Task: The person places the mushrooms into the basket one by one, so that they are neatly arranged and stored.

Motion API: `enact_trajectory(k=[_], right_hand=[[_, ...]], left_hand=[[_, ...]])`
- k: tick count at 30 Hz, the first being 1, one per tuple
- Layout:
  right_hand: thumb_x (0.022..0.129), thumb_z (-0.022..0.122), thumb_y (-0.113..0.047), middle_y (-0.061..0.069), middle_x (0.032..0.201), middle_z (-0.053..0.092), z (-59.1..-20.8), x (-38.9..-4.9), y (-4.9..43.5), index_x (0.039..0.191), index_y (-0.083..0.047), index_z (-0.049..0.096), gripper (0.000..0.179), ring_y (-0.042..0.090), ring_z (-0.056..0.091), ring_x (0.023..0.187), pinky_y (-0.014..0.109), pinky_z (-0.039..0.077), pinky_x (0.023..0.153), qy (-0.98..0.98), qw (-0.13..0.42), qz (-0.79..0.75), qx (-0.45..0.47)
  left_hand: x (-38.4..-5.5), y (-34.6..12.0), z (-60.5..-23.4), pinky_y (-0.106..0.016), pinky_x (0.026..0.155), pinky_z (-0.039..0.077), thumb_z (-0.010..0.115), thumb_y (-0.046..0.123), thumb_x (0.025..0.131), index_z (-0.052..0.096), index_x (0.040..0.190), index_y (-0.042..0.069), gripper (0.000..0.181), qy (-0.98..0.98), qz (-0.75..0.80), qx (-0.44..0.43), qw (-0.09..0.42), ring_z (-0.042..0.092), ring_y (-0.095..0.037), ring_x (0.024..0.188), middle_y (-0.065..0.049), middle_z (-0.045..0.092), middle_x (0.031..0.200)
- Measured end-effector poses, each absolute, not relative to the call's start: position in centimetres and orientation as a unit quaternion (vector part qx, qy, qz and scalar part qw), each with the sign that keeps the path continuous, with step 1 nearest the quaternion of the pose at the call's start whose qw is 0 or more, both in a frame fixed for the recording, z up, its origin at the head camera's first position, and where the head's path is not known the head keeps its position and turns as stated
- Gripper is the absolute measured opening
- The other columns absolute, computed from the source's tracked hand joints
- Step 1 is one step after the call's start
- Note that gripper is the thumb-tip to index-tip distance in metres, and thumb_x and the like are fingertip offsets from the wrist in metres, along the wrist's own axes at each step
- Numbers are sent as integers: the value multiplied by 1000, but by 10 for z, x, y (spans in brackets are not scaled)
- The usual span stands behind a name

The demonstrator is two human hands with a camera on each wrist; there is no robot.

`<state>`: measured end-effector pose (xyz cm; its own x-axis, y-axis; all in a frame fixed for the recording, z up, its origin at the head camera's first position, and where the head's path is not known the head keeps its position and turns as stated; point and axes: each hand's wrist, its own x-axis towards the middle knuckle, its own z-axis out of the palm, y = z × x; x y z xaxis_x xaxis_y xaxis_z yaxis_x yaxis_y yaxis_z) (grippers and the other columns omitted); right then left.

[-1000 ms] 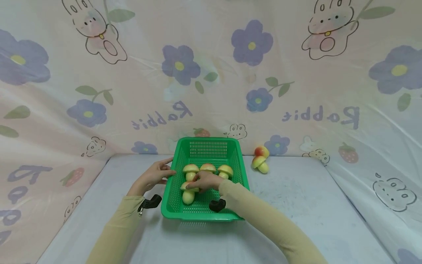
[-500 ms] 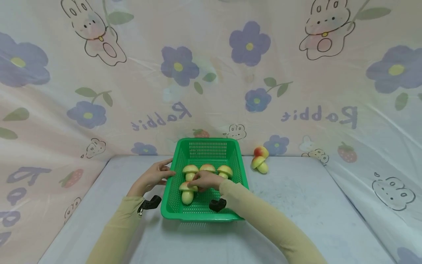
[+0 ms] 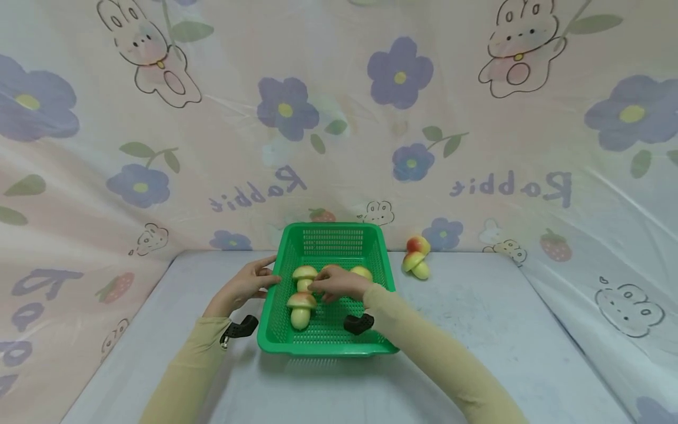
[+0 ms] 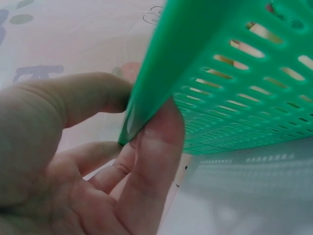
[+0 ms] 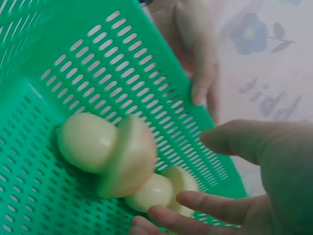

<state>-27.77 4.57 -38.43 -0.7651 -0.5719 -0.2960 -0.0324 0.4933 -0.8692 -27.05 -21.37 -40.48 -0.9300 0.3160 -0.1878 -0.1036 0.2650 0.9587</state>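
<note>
A green plastic basket (image 3: 328, 348) with slotted walls stands on the table. My left hand (image 3: 245, 287) grips its left rim, thumb on one side and fingers on the other, as the left wrist view (image 4: 151, 147) shows. Inside lie several toy mushrooms with yellowish stems and reddish caps. The front-left mushroom (image 3: 301, 318) lies with its stem towards me, just ahead of it another mushroom (image 3: 304, 272). My right hand (image 3: 339, 284) hovers over the basket, fingers spread and holding nothing, partly covering two mushrooms at the back. In the right wrist view its fingertips overlap the farther mushroom (image 5: 181, 188).
Right of the basket, two more mushrooms (image 3: 416, 262) lie together near the table's back edge. Behind the white table (image 3: 477, 330) hangs a printed cloth (image 3: 339, 147) with rabbits and flowers. A black wrist camera (image 3: 359, 324) sits under the right sleeve.
My right hand has let go of the front-left mushroom and moved slightly up and right. That mushroom stays in the basket. The left hand keeps its hold on the rim.
</note>
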Motion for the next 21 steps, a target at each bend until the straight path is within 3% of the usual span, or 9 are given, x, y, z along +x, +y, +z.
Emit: enact_trajectory(k=[4, 9, 13, 17, 21], right_hand=[[95, 60, -28, 20, 111, 59, -376, -279, 57, 129, 2, 53, 46, 38, 59, 100, 45, 52, 84, 802, 298, -481, -190], [96, 60, -32, 14, 123, 56, -366, -281, 77, 134, -2, 52, 49, 36, 57, 109, 39, 52, 85, 788, 304, -500, -192], [96, 58, -33, 17, 132, 52, -356, -280, 98, 133, -5, 53, 46, 34, 56, 112, 42, 49, 92, 776, 295, -520, -202], [98, 55, -33, 14, 131, 53, -343, -279, 121, 133, -6, 51, 44, 29, 57, 112, 43, 45, 97, 766, 281, -538, -213], [100, 52, -31, 14, 131, 53, -334, -280, 142, 137, -6, 46, 45, 35, 52, 119, 45, 41, 101, 758, 266, -555, -217]], left_hand=[[-269, -214, -404, -40, 72, 56, 60, 10, 95, 15, 154, 10, 74, 777, 600, 76, 172, 61, -19, 79, -21, 57, 106], [-270, -212, -404, -40, 71, 56, 60, 9, 95, 17, 154, 12, 73, 780, 600, 61, 166, 62, -21, 81, -18, 57, 101], [-271, -210, -406, -40, 70, 57, 59, 8, 95, 18, 154, 12, 73, 782, 599, 59, 163, 62, -22, 80, -15, 56, 96], [-271, -210, -407, -41, 70, 57, 58, 7, 95, 18, 154, 12, 72, 778, 603, 65, 164, 63, -24, 80, -15, 56, 95], [-272, -210, -407, -41, 70, 57, 58, 7, 95, 18, 154, 12, 71, 776, 604, 68, 165, 62, -23, 79, -14, 55, 93]])
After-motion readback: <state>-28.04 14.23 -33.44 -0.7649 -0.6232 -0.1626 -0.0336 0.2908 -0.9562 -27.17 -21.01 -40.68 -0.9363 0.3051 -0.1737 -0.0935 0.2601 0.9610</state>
